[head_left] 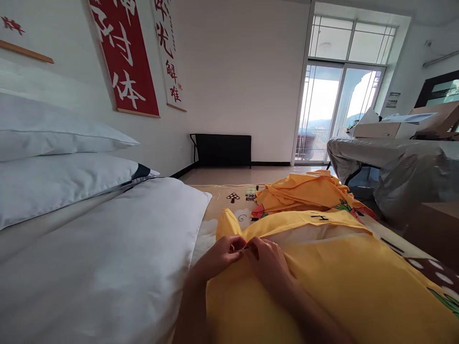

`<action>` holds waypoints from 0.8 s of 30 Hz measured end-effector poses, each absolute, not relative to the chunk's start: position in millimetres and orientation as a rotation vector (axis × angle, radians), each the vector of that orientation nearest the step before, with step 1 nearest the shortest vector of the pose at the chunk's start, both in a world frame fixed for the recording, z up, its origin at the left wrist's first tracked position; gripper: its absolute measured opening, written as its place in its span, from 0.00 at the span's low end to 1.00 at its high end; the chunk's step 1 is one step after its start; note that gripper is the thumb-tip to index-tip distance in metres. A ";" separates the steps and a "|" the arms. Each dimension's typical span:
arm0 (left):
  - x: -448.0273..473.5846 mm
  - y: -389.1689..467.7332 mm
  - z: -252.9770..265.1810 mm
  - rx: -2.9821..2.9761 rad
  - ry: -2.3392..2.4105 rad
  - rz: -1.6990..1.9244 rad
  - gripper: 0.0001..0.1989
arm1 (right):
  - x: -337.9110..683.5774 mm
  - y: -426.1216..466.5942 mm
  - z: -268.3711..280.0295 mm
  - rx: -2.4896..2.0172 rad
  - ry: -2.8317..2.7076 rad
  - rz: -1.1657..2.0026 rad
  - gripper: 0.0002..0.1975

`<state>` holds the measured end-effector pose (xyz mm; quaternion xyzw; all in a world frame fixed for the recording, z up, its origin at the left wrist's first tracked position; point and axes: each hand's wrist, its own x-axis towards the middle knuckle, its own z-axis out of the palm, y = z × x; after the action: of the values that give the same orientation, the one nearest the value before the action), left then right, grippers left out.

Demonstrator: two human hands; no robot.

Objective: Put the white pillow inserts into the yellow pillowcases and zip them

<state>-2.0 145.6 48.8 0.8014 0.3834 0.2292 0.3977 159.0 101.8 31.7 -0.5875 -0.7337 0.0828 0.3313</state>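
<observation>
Printed sheet (222, 192), cream with mushroom and other prints, runs under the yellow cover and shows past its far edge. Desk (362, 148), draped in plastic, stands beyond the yellow cover to the right, white box (376, 130) and papers on top. Yellow cover (322, 286) is the landmark: lies on the sheet right in front of the person, long slit along its far end exposing pale material inside. White pillows (107, 258), three visible, pile up left of the yellow cover. Orange cloth (304, 191) sits crumpled just beyond the yellow cover's far edge. Left hand (224, 253) and right hand (268, 258) meet at the yellow cover's far-left part, by the slit's left end. Grip narrow on both: thumbs and fingers pinch yellow cover fabric, fingertips close together. Exact finger contact partly hidden.
</observation>
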 end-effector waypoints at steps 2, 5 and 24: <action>0.7 144.8 50.4 2.030 0.988 0.600 0.06 | 160.6 104.0 28.1 -1.492 -1.892 0.223 0.08; 3.4 140.4 56.1 2.063 1.054 0.597 0.03 | 163.1 107.1 24.9 -1.400 -1.890 0.200 0.08; 14.8 133.3 65.6 2.194 1.252 0.645 0.05 | 172.3 109.0 9.6 -1.192 -1.938 -0.345 0.07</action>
<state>14.8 133.3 65.6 0.8117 0.4632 0.2386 0.2641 172.3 109.0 9.6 -0.4729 -0.7688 -0.1369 0.4081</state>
